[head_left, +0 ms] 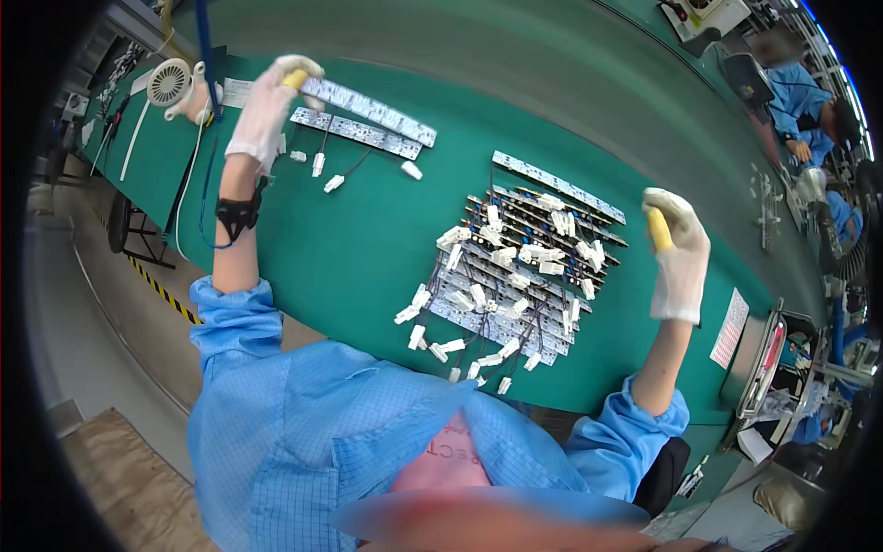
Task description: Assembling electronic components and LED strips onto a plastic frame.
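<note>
My left hand [268,115], in a white glove with a yellow thumb cover, is closed on the left end of a long, narrow circuit board strip [377,111]. A second strip [354,134] lies just nearer to me, partly overlapped, with white connectors [334,183] on short dark wires beside it. My right hand [679,253], gloved the same way, is raised right of a pile of circuit board strips [515,313]. Its fingers are loosely curled, the thumb apart, and no object shows in them. White plug connectors lie over the pile; one strip [559,188] lies along its far edge.
A green mat [359,239] covers the bench. At the far left stands a small white fan [169,83], with a blue cord [204,55] hanging nearby. A printed sheet [729,328] and a metal tray [752,359] are at right. Another person [798,101] sits at upper right.
</note>
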A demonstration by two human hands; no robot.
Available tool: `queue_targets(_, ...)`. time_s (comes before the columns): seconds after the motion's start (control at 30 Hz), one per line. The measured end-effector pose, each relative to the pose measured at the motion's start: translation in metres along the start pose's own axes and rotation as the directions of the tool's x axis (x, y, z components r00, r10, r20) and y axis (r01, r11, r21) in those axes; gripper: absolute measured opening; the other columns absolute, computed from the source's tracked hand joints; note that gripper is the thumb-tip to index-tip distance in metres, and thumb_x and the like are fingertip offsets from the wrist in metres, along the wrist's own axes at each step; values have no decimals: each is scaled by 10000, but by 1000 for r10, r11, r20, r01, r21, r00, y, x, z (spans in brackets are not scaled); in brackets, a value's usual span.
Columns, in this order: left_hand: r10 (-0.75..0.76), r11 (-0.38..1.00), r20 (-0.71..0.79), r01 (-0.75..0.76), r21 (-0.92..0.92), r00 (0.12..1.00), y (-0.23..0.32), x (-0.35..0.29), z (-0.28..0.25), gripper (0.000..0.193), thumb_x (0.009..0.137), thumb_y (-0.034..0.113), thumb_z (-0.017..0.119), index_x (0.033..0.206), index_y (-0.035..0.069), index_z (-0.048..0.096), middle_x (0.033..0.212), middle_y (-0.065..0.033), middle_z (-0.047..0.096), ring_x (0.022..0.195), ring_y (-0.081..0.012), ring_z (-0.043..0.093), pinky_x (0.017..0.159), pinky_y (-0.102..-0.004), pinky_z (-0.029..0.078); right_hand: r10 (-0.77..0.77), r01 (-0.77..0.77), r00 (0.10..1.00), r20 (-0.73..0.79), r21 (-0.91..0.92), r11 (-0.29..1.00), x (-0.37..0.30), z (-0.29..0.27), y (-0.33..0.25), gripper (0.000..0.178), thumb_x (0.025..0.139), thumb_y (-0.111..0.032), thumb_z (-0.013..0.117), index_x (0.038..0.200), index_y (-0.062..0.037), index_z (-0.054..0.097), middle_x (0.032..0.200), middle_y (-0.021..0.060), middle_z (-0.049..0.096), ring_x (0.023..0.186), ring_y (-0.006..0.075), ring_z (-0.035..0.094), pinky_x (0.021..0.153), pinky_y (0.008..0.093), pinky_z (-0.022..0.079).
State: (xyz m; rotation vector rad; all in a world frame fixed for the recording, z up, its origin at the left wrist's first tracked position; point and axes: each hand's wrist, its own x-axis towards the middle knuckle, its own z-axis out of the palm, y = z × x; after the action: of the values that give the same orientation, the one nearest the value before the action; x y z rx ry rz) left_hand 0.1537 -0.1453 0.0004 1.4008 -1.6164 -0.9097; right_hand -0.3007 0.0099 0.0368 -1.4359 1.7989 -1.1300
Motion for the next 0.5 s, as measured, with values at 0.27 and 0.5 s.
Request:
queue_targets(0.27, 586, 364, -81, -172, 915, 806, -1, -4, 17, 241, 806, 159, 648, 1026, 257, 658, 1034, -43, 628, 951, -284, 570, 805, -366, 471, -422, 414, 895, 148, -628, 658, 26, 15, 56, 106, 840, -76, 607, 943, -53, 613, 952, 111, 631, 901, 293, 612, 763, 356, 493)
queue_targets(0.5, 120, 820, 519, 210, -532, 846, 110, -79, 107, 966, 811, 733, 359, 1362, -60, 318, 870, -131, 660, 890, -205, 595, 873, -331, 423, -252, 246, 950, -183, -55, 968, -17, 24, -10, 126, 935, -31, 464, 922, 27, 575, 889, 105, 618, 689, 159, 633, 645, 266, 518)
